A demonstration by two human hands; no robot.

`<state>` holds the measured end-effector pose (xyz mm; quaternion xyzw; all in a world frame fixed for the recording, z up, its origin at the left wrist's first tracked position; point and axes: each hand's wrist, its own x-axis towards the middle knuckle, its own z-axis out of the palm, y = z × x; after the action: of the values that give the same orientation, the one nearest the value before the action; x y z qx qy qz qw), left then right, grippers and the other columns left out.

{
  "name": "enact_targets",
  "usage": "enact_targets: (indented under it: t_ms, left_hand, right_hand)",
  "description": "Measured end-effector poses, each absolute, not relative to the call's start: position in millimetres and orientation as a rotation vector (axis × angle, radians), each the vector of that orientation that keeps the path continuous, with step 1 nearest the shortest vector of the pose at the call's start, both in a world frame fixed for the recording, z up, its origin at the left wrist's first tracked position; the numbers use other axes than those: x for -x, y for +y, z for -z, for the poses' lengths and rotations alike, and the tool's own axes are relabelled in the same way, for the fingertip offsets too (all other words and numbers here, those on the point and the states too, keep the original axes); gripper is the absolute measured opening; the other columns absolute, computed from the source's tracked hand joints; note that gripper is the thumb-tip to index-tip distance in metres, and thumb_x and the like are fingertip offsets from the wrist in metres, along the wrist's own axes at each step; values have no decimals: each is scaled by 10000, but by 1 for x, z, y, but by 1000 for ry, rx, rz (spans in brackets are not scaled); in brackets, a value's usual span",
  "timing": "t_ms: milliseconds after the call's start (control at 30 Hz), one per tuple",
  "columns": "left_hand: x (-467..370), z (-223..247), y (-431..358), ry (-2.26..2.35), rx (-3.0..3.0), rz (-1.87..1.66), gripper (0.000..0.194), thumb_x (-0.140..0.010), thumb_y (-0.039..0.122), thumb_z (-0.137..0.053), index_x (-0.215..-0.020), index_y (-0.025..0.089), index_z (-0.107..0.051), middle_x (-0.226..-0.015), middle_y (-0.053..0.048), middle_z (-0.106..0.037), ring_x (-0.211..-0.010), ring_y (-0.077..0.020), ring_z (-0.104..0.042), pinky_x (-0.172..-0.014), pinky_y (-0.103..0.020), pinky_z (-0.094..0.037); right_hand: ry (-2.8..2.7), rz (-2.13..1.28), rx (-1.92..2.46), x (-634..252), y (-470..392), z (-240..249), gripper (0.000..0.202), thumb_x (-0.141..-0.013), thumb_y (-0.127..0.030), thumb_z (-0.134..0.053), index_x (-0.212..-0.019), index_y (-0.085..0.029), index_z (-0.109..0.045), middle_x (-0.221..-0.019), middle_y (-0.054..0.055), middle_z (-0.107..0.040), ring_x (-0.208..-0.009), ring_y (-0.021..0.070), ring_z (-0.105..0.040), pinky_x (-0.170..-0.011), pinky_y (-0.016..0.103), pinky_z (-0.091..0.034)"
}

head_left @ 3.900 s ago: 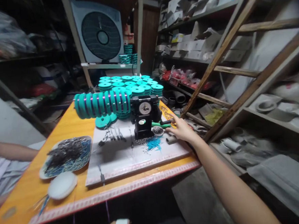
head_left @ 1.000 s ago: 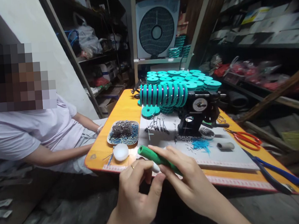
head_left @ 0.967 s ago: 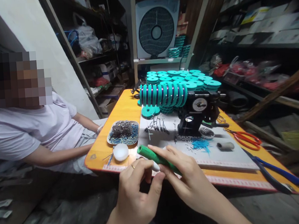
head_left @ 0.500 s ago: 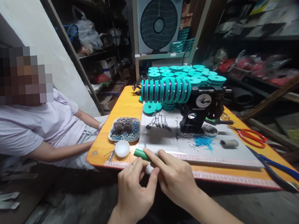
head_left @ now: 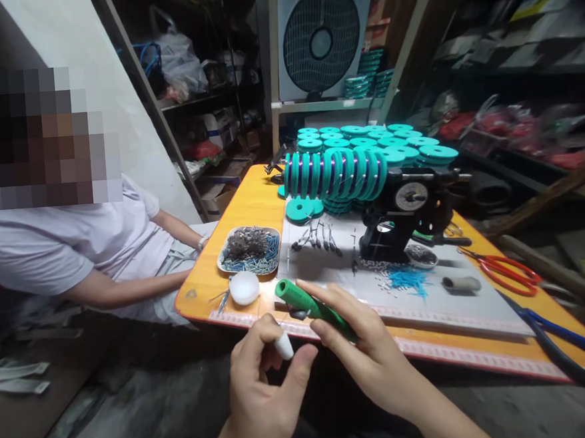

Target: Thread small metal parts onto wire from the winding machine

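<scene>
A green hollow handle [head_left: 296, 296] rests in my right hand [head_left: 363, 337], its open end pointing up and left. My right fingers lie along its top, and the thumb is underneath. Close to the thumb tip, a small dark piece [head_left: 300, 314] shows below the handle; I cannot make out what it is. My left hand [head_left: 268, 381] is just left of it, fingers curled and thumb apart. A white cover [head_left: 283, 345] sits on its index fingertip. Nothing shows between that finger and the thumb. A white bowl [head_left: 244, 288] stands beyond my left hand.
On the orange table [head_left: 204, 278] are a tray of small metal parts [head_left: 249, 249], a black machine [head_left: 386, 236] bearing teal spools [head_left: 337, 174], blue bits [head_left: 410, 281], red-handled scissors [head_left: 511, 274] and blue-handled pliers [head_left: 571, 339]. A person [head_left: 89, 260] sits at left.
My hands have moved apart. The green handle has swung so its hollow end faces up-left, and my left thumb has come away from the white-covered fingertip. The view has shifted slightly.
</scene>
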<state>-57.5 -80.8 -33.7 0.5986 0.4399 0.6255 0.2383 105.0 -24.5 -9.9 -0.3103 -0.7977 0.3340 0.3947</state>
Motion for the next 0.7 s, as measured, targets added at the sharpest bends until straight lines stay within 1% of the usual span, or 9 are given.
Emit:
enact_targets:
  t_ms: [67, 100, 167, 267, 367, 467, 567, 633, 700]
  left_hand:
    - [58, 36, -85, 1138, -1510, -1711, 168, -907, 167, -635, -840, 231, -495, -744, 43, -441, -642, -93, -444, -591, -176, -402]
    - [58, 36, -86, 1087, -1439, -1715, 142, -922, 193, -622, -845, 228, -508, -756, 36, -449, -652, -94, -443, -604, -177, -404]
    - [58, 32, -86, 953, -1286, -1725, 104, -945, 260, -600, -868, 226, -540, -761, 26, -455, -662, -98, -431, -629, -185, -403]
    - [58, 20, -84, 718, -1044, -1694, 200, -953, 396, -568, -856, 221, -562, -695, 31, -397, -609, -105, -363, -584, -207, -368]
    - [61, 8, -82, 609, -900, -1650, 301, -946, 467, -533, -788, 211, -551, -653, 34, -323, -567, -113, -290, -532, -228, -329]
    - [69, 6, -85, 701, -1054, -1726, 349, -958, 464, -518, -719, 211, -496, -630, 28, -323, -575, -127, -315, -546, -251, -336]
    - [75, 14, -93, 951, -1355, -1813, 332, -958, 458, -542, -734, 217, -499, -635, 23, -371, -592, -131, -370, -578, -273, -349]
    - [76, 20, -99, 1065, -1554, -1809, 314, -955, 463, -545, -756, 223, -509, -623, 23, -396, -571, -129, -396, -559, -279, -346]
    - [77, 23, -103, 1096, -1738, -1777, 303, -964, 453, -518, -764, 227, -499, -593, 25, -409, -527, -126, -412, -511, -276, -337]
  right_hand:
    - [-2016, -872, 757, -106, -26, 8, 468, -1023, -232, -509, -1447, -420, -443, -1259, 8, -605, -1146, 195, -570, -938, 309, -478]
    - [-2011, -861, 752, -106, -27, 8, 471, -1017, -224, -520, -1443, -412, -452, -1234, 12, -612, -1116, 192, -580, -919, 304, -485]
    - [-1995, -797, 739, -107, -28, 7, 458, -993, -200, -554, -1410, -382, -502, -1112, 20, -625, -996, 183, -603, -829, 285, -501]
    - [-1989, -688, 651, -108, -27, 5, 415, -951, -122, -580, -1308, -336, -587, -994, 20, -607, -874, 167, -605, -722, 262, -493]
    - [-2079, -551, 571, -112, -25, -1, 350, -936, -71, -558, -1222, -268, -603, -929, 24, -611, -788, 157, -602, -649, 252, -474]
    - [-2283, -161, 636, -117, -24, -6, 222, -959, -111, -539, -1145, -205, -613, -821, 32, -614, -705, 186, -569, -598, 290, -439]
    - [-2399, 215, 788, -121, -25, -2, 233, -997, -146, -468, -1171, -159, -621, -852, 79, -649, -737, 240, -591, -618, 342, -444]
    - [-2377, 231, 896, -121, -28, 2, 272, -1017, -169, -431, -1229, -144, -601, -893, 98, -656, -730, 243, -612, -605, 340, -456]
    - [-2331, 44, 947, -120, -32, 5, 311, -1035, -207, -419, -1314, -160, -549, -931, 94, -656, -722, 224, -632, -595, 320, -478]
